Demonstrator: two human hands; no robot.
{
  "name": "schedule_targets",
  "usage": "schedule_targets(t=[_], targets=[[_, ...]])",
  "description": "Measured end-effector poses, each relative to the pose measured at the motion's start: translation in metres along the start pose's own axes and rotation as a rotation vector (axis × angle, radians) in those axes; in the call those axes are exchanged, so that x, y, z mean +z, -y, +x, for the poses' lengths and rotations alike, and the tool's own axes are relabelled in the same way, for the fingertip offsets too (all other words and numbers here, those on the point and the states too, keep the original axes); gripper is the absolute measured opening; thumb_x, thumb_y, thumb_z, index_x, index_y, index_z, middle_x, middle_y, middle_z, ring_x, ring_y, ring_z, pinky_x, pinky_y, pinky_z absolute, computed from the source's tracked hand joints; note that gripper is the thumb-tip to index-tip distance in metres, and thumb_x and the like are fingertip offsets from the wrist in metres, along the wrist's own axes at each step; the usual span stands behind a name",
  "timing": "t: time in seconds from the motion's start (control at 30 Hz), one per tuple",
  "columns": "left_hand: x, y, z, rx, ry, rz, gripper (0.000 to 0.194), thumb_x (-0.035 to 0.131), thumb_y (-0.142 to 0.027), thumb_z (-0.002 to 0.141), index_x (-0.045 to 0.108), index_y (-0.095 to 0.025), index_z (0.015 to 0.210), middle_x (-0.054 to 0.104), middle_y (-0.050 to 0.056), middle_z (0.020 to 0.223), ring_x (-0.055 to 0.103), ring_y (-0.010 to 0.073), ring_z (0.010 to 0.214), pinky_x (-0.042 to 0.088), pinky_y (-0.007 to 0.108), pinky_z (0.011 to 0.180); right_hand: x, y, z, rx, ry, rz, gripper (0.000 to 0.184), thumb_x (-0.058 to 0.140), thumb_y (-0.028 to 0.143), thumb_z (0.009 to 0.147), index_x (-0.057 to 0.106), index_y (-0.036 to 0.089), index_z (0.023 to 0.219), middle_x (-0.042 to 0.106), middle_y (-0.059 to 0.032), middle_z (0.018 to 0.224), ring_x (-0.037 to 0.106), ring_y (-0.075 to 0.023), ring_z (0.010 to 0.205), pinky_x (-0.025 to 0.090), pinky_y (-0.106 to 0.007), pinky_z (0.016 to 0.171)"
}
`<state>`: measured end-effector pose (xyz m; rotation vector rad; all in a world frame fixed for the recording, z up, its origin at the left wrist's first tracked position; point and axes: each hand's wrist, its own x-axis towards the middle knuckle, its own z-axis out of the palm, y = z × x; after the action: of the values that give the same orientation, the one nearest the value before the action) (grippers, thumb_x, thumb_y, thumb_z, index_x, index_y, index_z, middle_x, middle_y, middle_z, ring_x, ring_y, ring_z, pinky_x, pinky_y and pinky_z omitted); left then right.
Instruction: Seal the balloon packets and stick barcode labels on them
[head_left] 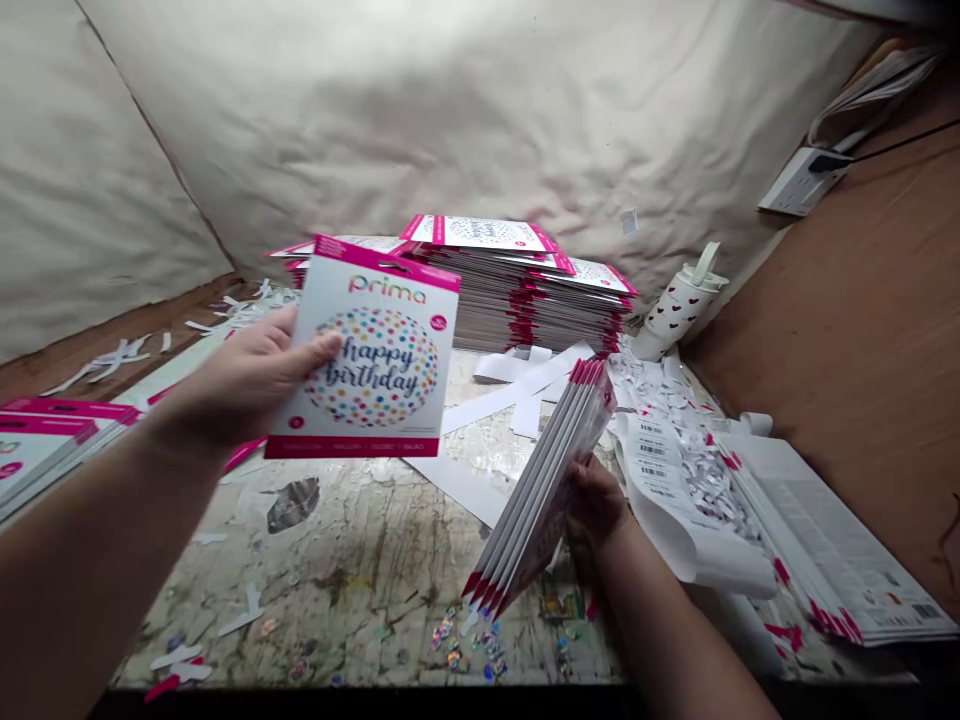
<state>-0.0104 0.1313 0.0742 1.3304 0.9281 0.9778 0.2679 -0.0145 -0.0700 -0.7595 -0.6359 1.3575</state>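
My left hand is closed on a flat balloon packet, white with pink bands and "happy birthday" in a dotted oval. Its front faces me, with the thumb across the left edge; the fingers behind it are hidden. Lower and to the right, my right hand grips a small bundle of the same packets, tilted with their edges towards me. Behind both hands, tall piles of packets stand against the back wall covering.
More packets lie at the left and right. A barcode label roll and paper shreds sit right of centre. A white tumbler with hearts stands at the back right, below a wall socket. Paper strips litter the worn table.
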Motion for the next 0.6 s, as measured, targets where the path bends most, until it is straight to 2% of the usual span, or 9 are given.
schedule_targets(t=[0.07,0.1,0.17,0.27,0.37,0.43,0.5,0.6], targets=[[0.015,0.015,0.002,0.003,0.028,-0.048,0.048,0.072,-0.036,0.068,0.057,-0.017,0.110,0.068,0.012,0.099,0.065,0.0313,0.086,0.054,0.055,0.073,0.000,0.001,-0.001,0.007,0.004,-0.015,0.031,0.077,0.032,0.052,0.066,0.019,0.078,0.072,-0.0032,0.074,0.067,-0.0202,0.064,0.057,-0.033,0.065],[0.017,0.019,0.005,0.013,0.018,-0.064,0.046,0.072,-0.036,0.069,0.057,-0.018,0.109,0.068,0.011,0.100,0.066,0.0310,0.086,0.054,0.055,0.073,-0.001,0.001,-0.001,0.005,-0.002,-0.019,0.031,0.077,0.032,0.052,0.066,0.019,0.078,0.072,-0.0031,0.073,0.067,-0.0201,0.063,0.057,-0.033,0.064],[0.004,0.022,0.017,0.080,-0.073,-0.057,0.045,0.073,-0.034,0.069,0.056,-0.018,0.107,0.068,0.010,0.102,0.065,0.0296,0.088,0.053,0.057,0.077,-0.002,0.003,-0.002,-0.010,-0.044,-0.016,0.030,0.076,0.032,0.052,0.066,0.020,0.078,0.071,-0.0022,0.072,0.066,-0.0189,0.059,0.056,-0.031,0.059],[-0.050,0.008,0.040,0.126,-0.205,0.094,0.044,0.074,-0.028,0.068,0.056,-0.015,0.106,0.068,0.007,0.099,0.065,0.0256,0.089,0.047,0.059,0.084,-0.007,0.004,-0.003,-0.032,-0.128,-0.018,0.024,0.075,0.033,0.055,0.065,0.022,0.074,0.071,-0.0006,0.069,0.065,-0.0180,0.056,0.055,-0.030,0.053],[-0.109,-0.017,0.060,-0.118,-0.070,0.318,0.042,0.072,-0.026,0.069,0.059,-0.011,0.106,0.069,0.005,0.089,0.066,0.0247,0.084,0.046,0.059,0.084,-0.011,0.004,-0.001,-0.033,-0.137,-0.018,0.020,0.074,0.035,0.057,0.064,0.024,0.070,0.070,0.0010,0.067,0.064,-0.0174,0.054,0.055,-0.030,0.054],[-0.127,-0.031,0.074,-0.276,0.046,0.552,0.039,0.072,-0.024,0.068,0.062,-0.009,0.103,0.070,0.004,0.082,0.066,0.0253,0.080,0.048,0.056,0.081,-0.012,0.002,0.001,-0.029,-0.132,-0.015,0.021,0.074,0.035,0.057,0.064,0.024,0.071,0.070,0.0010,0.067,0.064,-0.0177,0.054,0.056,-0.031,0.056],[-0.119,-0.034,0.091,-0.244,0.126,0.871,0.033,0.068,-0.024,0.070,0.065,-0.009,0.099,0.069,0.002,0.078,0.066,0.0245,0.082,0.048,0.053,0.084,-0.011,0.001,0.002,-0.025,-0.143,-0.016,0.021,0.075,0.034,0.056,0.064,0.024,0.071,0.070,0.0009,0.068,0.064,-0.0179,0.054,0.056,-0.032,0.058],[-0.071,-0.013,0.107,0.080,0.143,1.155,0.025,0.059,-0.026,0.076,0.066,-0.015,0.098,0.069,0.001,0.089,0.062,0.0214,0.095,0.041,0.044,0.097,-0.015,0.004,0.003,-0.058,-0.201,-0.002,0.020,0.076,0.033,0.053,0.064,0.026,0.068,0.069,0.0031,0.067,0.064,-0.0170,0.053,0.056,-0.033,0.060]])
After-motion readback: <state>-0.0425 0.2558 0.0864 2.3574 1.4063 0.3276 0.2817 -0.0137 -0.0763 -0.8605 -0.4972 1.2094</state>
